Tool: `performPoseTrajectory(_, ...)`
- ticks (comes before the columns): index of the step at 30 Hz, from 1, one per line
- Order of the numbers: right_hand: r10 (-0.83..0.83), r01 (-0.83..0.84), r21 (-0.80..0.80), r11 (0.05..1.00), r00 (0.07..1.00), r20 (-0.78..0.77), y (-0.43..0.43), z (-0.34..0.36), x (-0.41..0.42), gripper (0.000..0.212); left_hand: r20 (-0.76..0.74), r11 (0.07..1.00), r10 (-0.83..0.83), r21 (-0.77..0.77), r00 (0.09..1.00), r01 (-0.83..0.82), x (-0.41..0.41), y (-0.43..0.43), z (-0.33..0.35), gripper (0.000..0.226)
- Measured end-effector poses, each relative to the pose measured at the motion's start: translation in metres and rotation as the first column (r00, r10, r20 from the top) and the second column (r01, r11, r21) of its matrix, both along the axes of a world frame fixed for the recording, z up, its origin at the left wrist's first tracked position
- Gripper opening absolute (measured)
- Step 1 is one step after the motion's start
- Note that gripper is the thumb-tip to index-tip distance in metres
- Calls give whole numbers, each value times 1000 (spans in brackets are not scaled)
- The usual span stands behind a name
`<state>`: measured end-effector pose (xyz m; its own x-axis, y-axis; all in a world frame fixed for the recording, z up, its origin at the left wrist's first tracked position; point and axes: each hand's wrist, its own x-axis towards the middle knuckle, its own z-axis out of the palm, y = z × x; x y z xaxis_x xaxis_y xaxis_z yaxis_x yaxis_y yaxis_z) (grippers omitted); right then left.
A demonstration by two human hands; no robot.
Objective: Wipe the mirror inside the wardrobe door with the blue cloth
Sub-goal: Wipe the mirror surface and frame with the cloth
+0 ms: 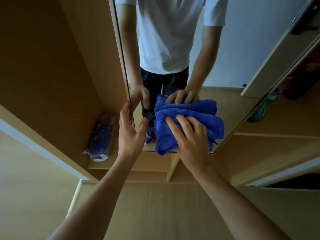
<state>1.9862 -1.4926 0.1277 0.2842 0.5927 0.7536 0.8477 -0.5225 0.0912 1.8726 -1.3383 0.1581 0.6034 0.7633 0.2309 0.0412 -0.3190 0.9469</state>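
blue cloth (187, 122), tan wardrobe door (52, 58)

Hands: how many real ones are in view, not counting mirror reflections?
2. The left hand holds the mirror at its left edge; the right hand presses the blue cloth against it.
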Motion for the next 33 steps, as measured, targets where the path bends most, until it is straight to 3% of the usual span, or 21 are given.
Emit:
performPoseTrajectory(8,15,-24,-145,989,998,-61,-11,-74,1,60,-109,997,-5,-73,994,-3,-9,5,-47,62)
performPoseTrajectory(19,19,-62,-235,970,983,-184,-20,-143,0,53,-164,993,36,-109,986,-54,-6,-1,-87,62)
performPoseTrajectory(33,-23,-242,-395,886,829,-559,-29,-167,-1,68,-222,978,33,-195,975,-78,-5,-3,-88,57)
